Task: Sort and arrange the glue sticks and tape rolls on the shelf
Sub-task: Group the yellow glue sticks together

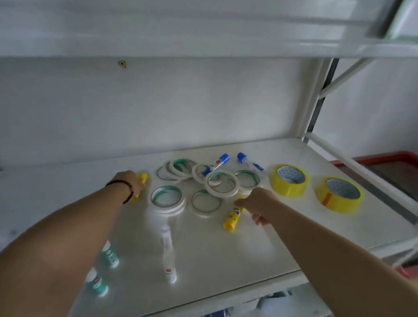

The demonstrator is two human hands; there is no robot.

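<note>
Head view: left hand [125, 181] curled round a yellow glue stick [139, 186] mid-shelf, right hand [255, 203] gripping another yellow glue stick [232, 217]. Thin tape rolls [221, 183] clustered between and behind, two yellow tape rolls [288, 180] right, near the shelf [221, 252] edge. Bare white surface front right; green-capped sticks [109, 254] front left.

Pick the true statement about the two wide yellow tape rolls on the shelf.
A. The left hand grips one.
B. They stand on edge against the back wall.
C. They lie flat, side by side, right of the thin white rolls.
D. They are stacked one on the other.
C: the two wide yellow tape rolls lie flat and apart on the shelf, right of the thin white rolls, with neither hand on them.
</note>
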